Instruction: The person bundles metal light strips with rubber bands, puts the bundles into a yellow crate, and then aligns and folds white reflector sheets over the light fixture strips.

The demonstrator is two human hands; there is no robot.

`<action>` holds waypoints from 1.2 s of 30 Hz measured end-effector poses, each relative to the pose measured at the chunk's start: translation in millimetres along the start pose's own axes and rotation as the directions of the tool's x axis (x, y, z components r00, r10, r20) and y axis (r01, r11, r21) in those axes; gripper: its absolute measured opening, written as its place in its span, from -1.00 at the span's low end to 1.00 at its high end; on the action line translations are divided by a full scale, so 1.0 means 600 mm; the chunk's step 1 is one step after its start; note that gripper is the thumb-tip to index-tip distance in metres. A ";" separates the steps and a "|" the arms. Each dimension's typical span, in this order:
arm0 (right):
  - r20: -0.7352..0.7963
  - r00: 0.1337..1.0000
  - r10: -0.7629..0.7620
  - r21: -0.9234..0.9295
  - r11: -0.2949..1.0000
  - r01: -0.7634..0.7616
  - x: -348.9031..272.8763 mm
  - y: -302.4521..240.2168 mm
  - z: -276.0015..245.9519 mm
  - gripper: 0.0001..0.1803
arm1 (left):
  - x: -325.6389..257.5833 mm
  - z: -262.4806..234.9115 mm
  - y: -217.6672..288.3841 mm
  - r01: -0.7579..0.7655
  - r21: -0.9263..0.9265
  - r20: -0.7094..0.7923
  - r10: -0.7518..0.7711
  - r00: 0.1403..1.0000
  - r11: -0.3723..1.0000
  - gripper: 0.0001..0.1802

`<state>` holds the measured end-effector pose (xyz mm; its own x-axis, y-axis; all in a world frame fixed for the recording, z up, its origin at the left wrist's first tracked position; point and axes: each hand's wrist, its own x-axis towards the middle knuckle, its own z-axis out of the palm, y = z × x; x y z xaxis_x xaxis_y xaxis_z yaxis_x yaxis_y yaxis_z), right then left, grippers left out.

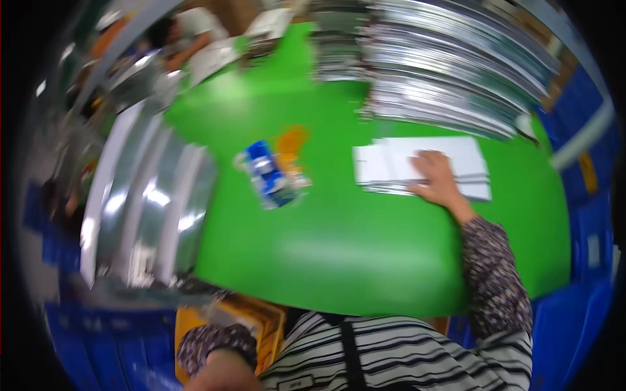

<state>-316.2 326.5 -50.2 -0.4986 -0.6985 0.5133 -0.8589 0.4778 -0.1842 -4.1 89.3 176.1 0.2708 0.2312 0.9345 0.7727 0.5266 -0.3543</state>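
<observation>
My right hand [438,177] lies flat on a low stack of white sheets [466,158] on the green table [365,254], fingers spread on the top sheet. My left hand [222,371] is down below the table edge at the bottom of the view, blurred, near a yellow box [257,319]; I cannot tell whether it holds anything. A small blue and white packet [267,174] lies near the table's middle, with an orange object [291,146] just behind it.
Tall stacks of silvery sheets [450,72] fill the table's far right. Curved shiny metal pieces [147,202] lie along the left edge. Blue crates [574,319] stand at the right and lower left. Another person [186,32] sits at the far left.
</observation>
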 end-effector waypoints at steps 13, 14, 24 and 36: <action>0.030 0.779 -0.626 0.595 0.637 0.489 0.092 -0.447 0.114 -0.66 | -0.048 -0.327 0.020 0.092 0.996 -0.068 -0.690 0.720 -0.002 -0.60; 0.044 0.807 -0.588 0.640 0.637 0.430 0.091 -0.454 0.118 -0.69 | -0.054 -0.343 0.020 0.159 0.985 -0.161 -0.691 0.705 -0.068 -0.54; -0.034 0.842 -0.538 0.652 0.627 0.427 0.223 -0.486 -0.015 -0.67 | -0.104 -0.380 0.008 0.619 0.782 -0.466 -0.730 0.501 -0.074 -0.60; -0.298 0.604 -0.739 0.276 0.539 0.795 0.509 -0.698 -0.042 -0.14 | -0.038 -0.443 -0.014 0.444 0.872 -0.148 -0.753 0.641 0.207 -0.88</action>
<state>-105.8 -73.7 205.2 0.3680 -0.6165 0.6961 -0.8921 -0.4452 0.0773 135.7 -137.7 167.4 -0.3228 -0.3695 0.8714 -0.2205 0.9247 0.3104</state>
